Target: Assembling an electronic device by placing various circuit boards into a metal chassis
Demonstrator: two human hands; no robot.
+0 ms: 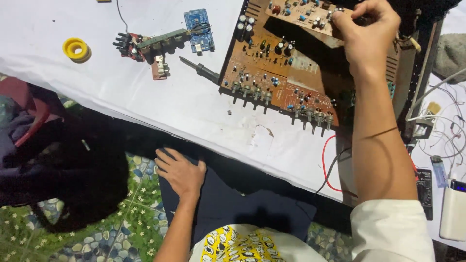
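Yellow tape roll [76,48]; blue board [198,29]

head cam | looks steeply down | close over white table [145,97]

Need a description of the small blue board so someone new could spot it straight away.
Start at the large brown circuit board at the top of the white table cover, where the right hand works. Look just left of its upper left corner: the small blue board lies flat there, with thin wires at its right edge. It is the only blue board; the cluster beside it is green and red.
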